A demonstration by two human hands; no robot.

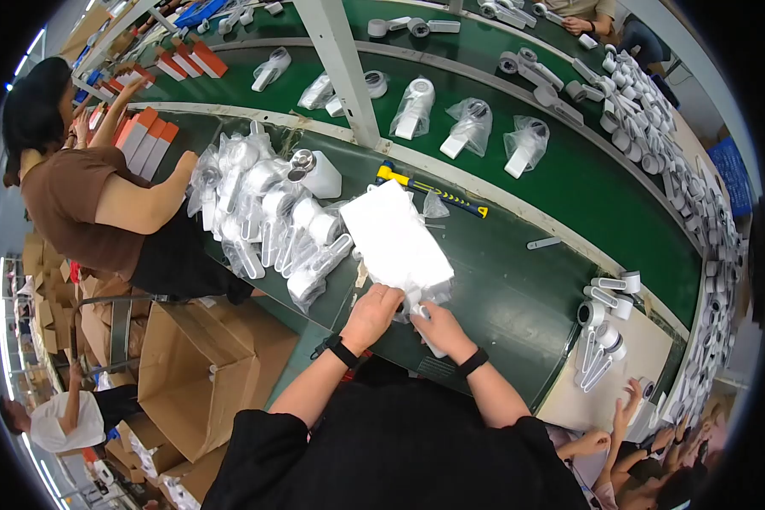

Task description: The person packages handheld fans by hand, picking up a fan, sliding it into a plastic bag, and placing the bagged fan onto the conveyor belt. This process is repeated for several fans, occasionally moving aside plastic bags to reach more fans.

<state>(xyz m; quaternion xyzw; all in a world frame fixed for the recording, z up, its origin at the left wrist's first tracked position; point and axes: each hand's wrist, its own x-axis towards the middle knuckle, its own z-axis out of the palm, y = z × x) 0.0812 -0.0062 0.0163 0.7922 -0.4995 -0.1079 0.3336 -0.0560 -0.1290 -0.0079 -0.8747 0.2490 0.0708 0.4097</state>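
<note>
Above the near edge of the green workbench (501,289), my two hands meet at the near end of a bright white stack of what look like flat plastic bags (391,229). My right hand (444,331) is closed on a white handheld device (433,348), its handle showing below the fingers. My left hand (371,317) pinches close beside it at the stack's edge; its fingertips' hold is hidden. Left of the stack lies a heap of bagged white handheld devices (259,195), with a white bottle (323,177) with a metal top behind it.
A yellow and black hand tool (433,189) lies behind the stack. Beyond runs a green conveyor (357,127) carrying bagged devices. Unbagged devices (603,331) sit on a pale board at right. A co-worker (102,204) stands at left, near an open cardboard box (204,374).
</note>
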